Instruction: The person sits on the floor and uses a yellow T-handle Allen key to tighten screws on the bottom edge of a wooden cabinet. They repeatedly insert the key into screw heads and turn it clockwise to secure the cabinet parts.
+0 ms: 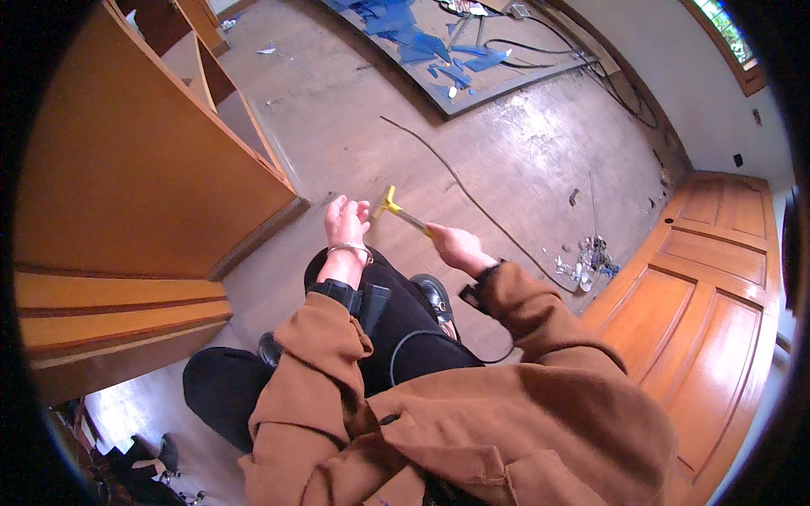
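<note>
Yellow-headed tool gripped in right hand, left hand loose beside it, above bare floor.

Fingers of the right hand are seen closed around the handle of a small yellow-headed tool, its head held up and to the left, just beside the left hand. Left fingers are half curled and apart, with nothing held; whether they touch the tool head cannot be told. A metal bangle is worn on the left wrist, brown coat sleeves on both arms. Below lies a worn floor, crossed by a thin cable. A wooden cabinet stands at left, a panelled wooden door at right, blue shards well beyond.
</note>
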{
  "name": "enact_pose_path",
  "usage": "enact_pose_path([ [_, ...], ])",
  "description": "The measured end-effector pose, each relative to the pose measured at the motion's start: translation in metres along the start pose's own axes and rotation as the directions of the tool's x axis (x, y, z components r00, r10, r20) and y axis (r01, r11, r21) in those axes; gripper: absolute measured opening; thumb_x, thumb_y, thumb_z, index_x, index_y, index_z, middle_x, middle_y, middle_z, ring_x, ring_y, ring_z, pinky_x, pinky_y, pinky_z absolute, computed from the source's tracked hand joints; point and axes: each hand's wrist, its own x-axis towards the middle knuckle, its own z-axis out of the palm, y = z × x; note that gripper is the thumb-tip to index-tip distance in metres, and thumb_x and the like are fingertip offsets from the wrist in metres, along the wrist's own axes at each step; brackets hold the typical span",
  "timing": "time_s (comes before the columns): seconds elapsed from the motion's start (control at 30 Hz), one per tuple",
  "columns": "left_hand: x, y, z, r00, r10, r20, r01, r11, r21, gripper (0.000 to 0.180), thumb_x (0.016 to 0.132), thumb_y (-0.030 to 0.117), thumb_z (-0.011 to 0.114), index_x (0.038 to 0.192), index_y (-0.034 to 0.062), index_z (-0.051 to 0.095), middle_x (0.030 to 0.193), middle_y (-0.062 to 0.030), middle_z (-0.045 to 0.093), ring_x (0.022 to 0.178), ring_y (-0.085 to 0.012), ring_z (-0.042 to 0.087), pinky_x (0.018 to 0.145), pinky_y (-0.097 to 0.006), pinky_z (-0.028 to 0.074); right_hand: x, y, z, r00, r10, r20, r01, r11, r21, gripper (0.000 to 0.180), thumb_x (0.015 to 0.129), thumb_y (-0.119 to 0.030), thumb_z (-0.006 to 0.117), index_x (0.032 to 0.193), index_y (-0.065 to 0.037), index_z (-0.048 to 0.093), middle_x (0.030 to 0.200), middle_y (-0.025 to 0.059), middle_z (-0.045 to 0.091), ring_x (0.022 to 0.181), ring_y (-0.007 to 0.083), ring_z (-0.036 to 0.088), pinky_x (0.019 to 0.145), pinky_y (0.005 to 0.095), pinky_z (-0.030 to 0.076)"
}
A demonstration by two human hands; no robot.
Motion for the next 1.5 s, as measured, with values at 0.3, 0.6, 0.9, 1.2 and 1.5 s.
enact_pose_path([
  [0.3, 0.001, -0.002, 0.010, 0.995, -0.074, 0.071, 0.067, 0.993, 0.102, 0.029, 0.091, 0.021, 0.050, 0.117, 0.0075, 0.052, 0.094, -0.0066, 0.066, 0.086, -0.0168, 0.057, 0.087, -0.043, 0.040, -0.206, 0.145, -0.020, 0.961, 0.274, -0.017, -0.275, 0.958, -0.086, 0.036, 0.091, -0.030, 0.050, 0.126, -0.026, 0.054, 0.089, 0.0188, 0.066, 0.084, 0.0384, 0.063, 0.072, 0.0480, 0.050],
  [0.6, -0.003, 0.004, 0.007, 0.990, -0.079, 0.115, 0.067, 0.992, 0.104, 0.022, 0.089, 0.019, 0.053, 0.106, 0.0049, 0.059, 0.091, -0.0065, 0.065, 0.080, -0.0160, 0.058, 0.073, -0.032, 0.045, -0.130, 0.119, -0.015, 0.981, 0.171, 0.086, -0.159, 0.979, -0.131, 0.037, 0.093, -0.031, 0.043, 0.129, -0.025, 0.050, 0.092, 0.0206, 0.065, 0.082, 0.0391, 0.062, 0.070, 0.0492, 0.048],
  [0.9, -0.006, 0.008, 0.001, 0.993, 0.108, -0.043, -0.109, 0.994, -0.011, 0.024, 0.088, 0.005, 0.041, 0.106, -0.0005, 0.055, 0.091, -0.0106, 0.063, 0.078, -0.0180, 0.060, 0.067, -0.031, 0.050, 0.008, -0.001, 0.006, 0.999, -0.003, 0.051, 0.009, 0.992, -0.124, 0.038, 0.090, -0.023, 0.041, 0.126, -0.025, 0.053, 0.095, 0.0161, 0.066, 0.091, 0.0359, 0.063, 0.074, 0.0473, 0.050],
  [1.2, -0.005, 0.009, 0.002, 0.997, 0.080, -0.018, -0.080, 0.997, 0.000, 0.021, 0.087, 0.005, 0.043, 0.099, 0.0020, 0.060, 0.087, -0.0067, 0.065, 0.079, -0.0141, 0.060, 0.067, -0.029, 0.050, -0.109, 0.064, -0.017, 0.996, 0.022, 0.090, -0.010, 0.990, -0.138, 0.035, 0.092, -0.026, 0.045, 0.126, -0.022, 0.054, 0.078, 0.0190, 0.065, 0.071, 0.0370, 0.063, 0.060, 0.0470, 0.049],
  [1.5, -0.001, 0.007, 0.000, 0.997, 0.075, -0.009, -0.075, 0.996, -0.042, 0.020, 0.086, 0.006, 0.046, 0.099, 0.0034, 0.060, 0.087, -0.0065, 0.065, 0.081, -0.0148, 0.060, 0.069, -0.030, 0.049, -0.062, 0.015, 0.000, 0.972, -0.139, 0.187, 0.162, 0.980, -0.113, 0.037, 0.089, -0.019, 0.044, 0.125, -0.020, 0.053, 0.085, 0.0175, 0.065, 0.078, 0.0372, 0.064, 0.062, 0.0472, 0.049],
])
